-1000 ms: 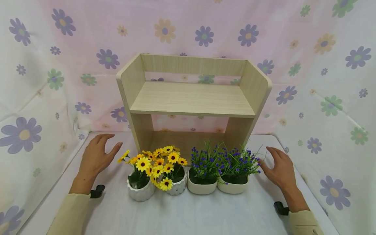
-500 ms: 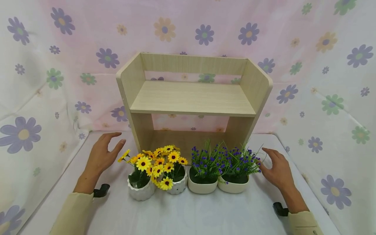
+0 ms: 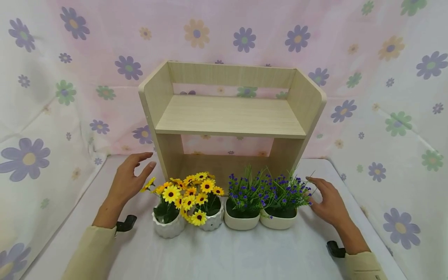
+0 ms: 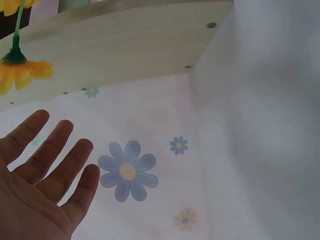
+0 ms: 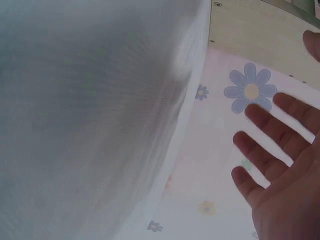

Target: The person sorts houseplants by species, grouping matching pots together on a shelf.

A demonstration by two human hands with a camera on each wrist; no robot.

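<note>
In the head view my left hand (image 3: 127,181) hovers left of a white ribbed pot of yellow flowers (image 3: 169,227), holding nothing. Its fingers are spread and relaxed, also in the left wrist view. My right hand (image 3: 329,204) is beside the rightmost cream pot of purple flowers (image 3: 279,221), its thumb partly behind the leaves; whether it touches them I cannot tell. A second white pot of yellow flowers (image 3: 212,221) and a second cream pot of purple flowers (image 3: 242,222) stand between, all in one row. Behind them is a two-tier wooden shelf (image 3: 231,114).
The pots stand on a white-covered table (image 3: 231,256) before the shelf, partly blocking its lower tier. A flower-print cloth (image 3: 217,23) hangs behind and along both sides. Black wrist pieces (image 3: 126,223) stick out from both forearms.
My left hand has moved right and slightly away from me, closer to the yellow flowers. My right hand has shifted slightly left toward the purple flowers. The pots stay in place.
</note>
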